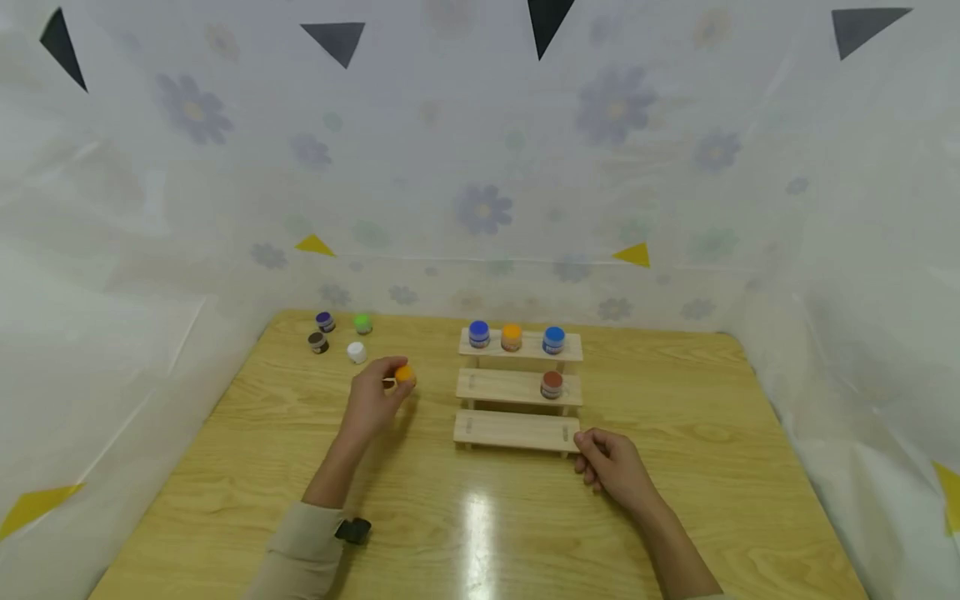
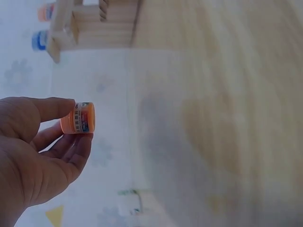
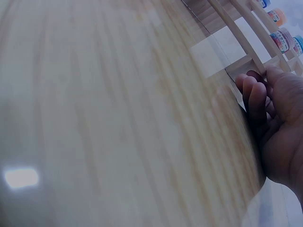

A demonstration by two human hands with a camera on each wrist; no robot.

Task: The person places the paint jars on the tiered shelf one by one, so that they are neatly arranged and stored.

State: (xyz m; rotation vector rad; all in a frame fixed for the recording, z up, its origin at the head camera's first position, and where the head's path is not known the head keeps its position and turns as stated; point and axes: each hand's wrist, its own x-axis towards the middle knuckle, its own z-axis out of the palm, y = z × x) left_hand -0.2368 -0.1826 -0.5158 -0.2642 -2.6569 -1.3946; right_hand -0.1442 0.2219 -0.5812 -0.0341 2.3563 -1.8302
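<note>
My left hand point(image 1: 372, 402) pinches a small orange paint jar point(image 1: 405, 375) between thumb and fingers, held above the table left of the rack. The left wrist view shows this jar point(image 2: 81, 118) turned on its side, its label facing the camera. At the right end of the lowest tier of a three-tier wooden rack point(image 1: 517, 430), my right hand point(image 1: 617, 471) grips the board's corner, thumb on it and fingers curled. On the top tier stand a violet-blue jar point(image 1: 478, 335), another orange jar point(image 1: 512, 338) and a blue jar point(image 1: 553, 341). A red-brown jar point(image 1: 551, 385) stands on the middle tier's right end.
At the table's back left stand a purple jar point(image 1: 325, 322), a green jar point(image 1: 363, 324), a dark brown jar point(image 1: 318, 343) and a white jar point(image 1: 357, 353). A flowered white sheet point(image 1: 420, 167) hangs behind the wooden table point(image 1: 390, 533).
</note>
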